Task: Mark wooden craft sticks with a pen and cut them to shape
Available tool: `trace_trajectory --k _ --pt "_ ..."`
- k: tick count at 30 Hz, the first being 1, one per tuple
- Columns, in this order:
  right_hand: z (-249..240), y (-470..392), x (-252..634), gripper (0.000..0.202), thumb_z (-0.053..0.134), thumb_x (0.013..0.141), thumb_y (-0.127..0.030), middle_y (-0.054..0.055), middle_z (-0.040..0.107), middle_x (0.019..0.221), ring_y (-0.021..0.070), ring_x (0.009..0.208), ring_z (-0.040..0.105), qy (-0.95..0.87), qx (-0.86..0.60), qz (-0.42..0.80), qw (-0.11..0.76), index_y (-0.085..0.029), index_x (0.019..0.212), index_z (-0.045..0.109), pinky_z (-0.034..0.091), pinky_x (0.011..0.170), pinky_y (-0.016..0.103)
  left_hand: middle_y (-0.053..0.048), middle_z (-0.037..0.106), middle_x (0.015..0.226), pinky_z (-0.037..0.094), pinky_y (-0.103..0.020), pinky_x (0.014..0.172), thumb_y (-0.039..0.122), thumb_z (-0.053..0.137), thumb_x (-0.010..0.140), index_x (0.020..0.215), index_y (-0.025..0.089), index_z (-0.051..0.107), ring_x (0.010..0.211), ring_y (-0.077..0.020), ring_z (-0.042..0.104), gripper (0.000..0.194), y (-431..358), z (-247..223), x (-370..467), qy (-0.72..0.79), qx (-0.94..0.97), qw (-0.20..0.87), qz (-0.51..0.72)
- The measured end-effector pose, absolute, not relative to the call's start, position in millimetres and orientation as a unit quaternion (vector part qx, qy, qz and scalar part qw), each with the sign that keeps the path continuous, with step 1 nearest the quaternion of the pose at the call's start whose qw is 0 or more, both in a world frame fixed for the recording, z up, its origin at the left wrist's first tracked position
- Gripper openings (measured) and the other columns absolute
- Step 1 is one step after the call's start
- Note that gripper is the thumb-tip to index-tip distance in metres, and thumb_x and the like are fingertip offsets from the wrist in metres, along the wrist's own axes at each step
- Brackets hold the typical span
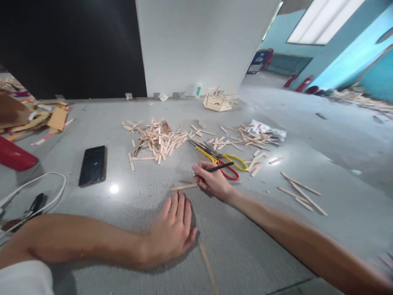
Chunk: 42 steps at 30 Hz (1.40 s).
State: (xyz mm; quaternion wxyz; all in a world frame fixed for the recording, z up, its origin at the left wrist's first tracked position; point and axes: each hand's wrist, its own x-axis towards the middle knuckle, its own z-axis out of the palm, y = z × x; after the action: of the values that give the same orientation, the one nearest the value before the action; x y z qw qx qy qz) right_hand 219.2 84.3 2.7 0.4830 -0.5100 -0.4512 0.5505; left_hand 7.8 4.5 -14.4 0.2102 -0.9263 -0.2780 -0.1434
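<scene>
My right hand (213,180) is closed around a slim black pen (221,166), its thin tip pointing left and down. Just left of that hand lies a short flat wooden strip (184,187). The fingers of my left hand (176,223) are stretched out over the table, fingertips right at the strip's near side; whether they press on it I cannot tell. Beyond my right hand rest scissors with red and yellow handles (227,169), their dark blades pointing far left. A longer wooden strip (209,268) lies nearer to me, below the left hand.
Heaps of cut wooden strips (162,141) spread across the grey surface, with more strips (302,192) at right. A phone (93,166) and a white cable (58,194) lie left. A small wooden frame (217,101) and a glue tube (198,90) stand at the back panel.
</scene>
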Motion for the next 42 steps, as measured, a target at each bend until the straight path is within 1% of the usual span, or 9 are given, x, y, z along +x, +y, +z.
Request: trace_trajectory --k 8,11,15,17,20,23,26,34,42 --pt "-3.3 81.5 224.7 0.059 0.082 0.078 -0.070 -0.003 0.054 0.041 0.0052 0.028 0.035 -0.495 -0.518 0.537 0.445 -0.021 0.058 0.055 0.021 0.028 0.017 -0.029 0.067 0.141 0.044 -0.048 0.107 0.057 0.045 0.104 0.136 -0.001 0.067 0.131 -0.0425 0.066 0.070 8.4 -5.2 10.8 -0.297 -0.927 0.194 -0.119" --pt "-5.8 79.5 226.8 0.056 0.083 0.080 -0.067 -0.003 0.055 0.043 0.0060 0.030 0.038 -0.506 -0.514 0.535 0.440 -0.021 0.061 0.057 0.026 0.030 0.018 -0.032 0.069 0.136 0.044 -0.047 0.106 0.058 0.043 0.103 0.137 -0.003 0.064 0.127 -0.0430 0.068 0.073 8.9 -2.1 11.9 -0.293 -0.931 0.192 -0.102" --pt "-5.8 76.3 227.6 0.046 0.094 0.072 -0.054 -0.003 0.059 0.049 0.0078 0.036 0.046 -0.517 -0.509 0.546 0.419 -0.021 0.068 0.063 0.036 0.033 0.018 -0.035 0.067 0.135 0.044 -0.046 0.107 0.053 0.040 0.105 0.138 -0.008 0.061 0.126 -0.0417 0.069 0.073 9.4 2.2 12.4 -0.281 -0.940 0.173 -0.080" --pt "-3.8 75.5 226.1 0.046 0.094 0.073 -0.054 -0.003 0.059 0.047 0.0093 0.037 0.049 -0.537 -0.499 0.548 0.403 -0.020 0.067 0.064 0.039 0.035 0.020 -0.036 0.067 0.136 0.044 -0.047 0.107 0.051 0.039 0.106 0.139 -0.010 0.059 0.126 -0.0413 0.069 0.073 9.9 4.5 12.5 -0.279 -0.944 0.163 -0.070" --pt "-0.7 74.8 222.1 0.047 0.086 0.082 -0.058 -0.001 0.060 0.046 0.0093 0.036 0.048 -0.561 -0.497 0.533 0.394 -0.020 0.066 0.063 0.038 0.035 0.020 -0.037 0.066 0.137 0.043 -0.048 0.110 0.051 0.038 0.106 0.140 -0.010 0.058 0.127 -0.0419 0.068 0.073 10.4 5.9 12.7 -0.280 -0.945 0.155 -0.064" --pt "-1.0 73.7 219.0 0.048 0.086 0.082 -0.058 0.000 0.061 0.046 0.0091 0.035 0.047 -0.568 -0.511 0.518 0.385 -0.020 0.064 0.062 0.035 0.035 0.021 -0.035 0.066 0.137 0.041 -0.049 0.111 0.052 0.039 0.105 0.141 -0.010 0.058 0.129 -0.0426 0.067 0.074 10.4 4.3 12.8 -0.280 -0.945 0.156 -0.067" --pt "-5.2 72.2 218.6 0.054 0.080 0.087 -0.062 -0.002 0.055 0.042 0.0086 0.033 0.043 -0.587 -0.522 0.499 0.367 -0.020 0.059 0.059 0.033 0.036 0.023 -0.036 0.064 0.139 0.041 -0.050 0.111 0.053 0.039 0.105 0.141 -0.010 0.057 0.130 -0.0442 0.066 0.074 10.5 1.4 12.1 -0.278 -0.944 0.163 -0.070" --pt "-15.9 72.0 224.7 0.056 0.070 0.096 -0.062 -0.002 0.056 0.046 0.0083 0.035 0.047 -0.637 -0.513 0.472 0.330 -0.021 0.061 0.054 0.033 0.039 0.022 -0.036 0.066 0.136 0.040 -0.049 0.109 0.055 0.039 0.106 0.142 -0.010 0.057 0.128 -0.0437 0.068 0.076 9.9 -2.4 10.7 -0.274 -0.941 0.183 -0.079" --pt "-15.0 71.7 225.6 0.055 0.070 0.095 -0.061 -0.002 0.056 0.047 0.0084 0.036 0.048 -0.638 -0.511 0.473 0.330 -0.020 0.062 0.055 0.031 0.038 0.022 -0.034 0.068 0.134 0.040 -0.049 0.109 0.054 0.037 0.106 0.140 -0.008 0.058 0.126 -0.0437 0.069 0.074 10.2 -3.4 10.8 -0.273 -0.938 0.192 -0.088"
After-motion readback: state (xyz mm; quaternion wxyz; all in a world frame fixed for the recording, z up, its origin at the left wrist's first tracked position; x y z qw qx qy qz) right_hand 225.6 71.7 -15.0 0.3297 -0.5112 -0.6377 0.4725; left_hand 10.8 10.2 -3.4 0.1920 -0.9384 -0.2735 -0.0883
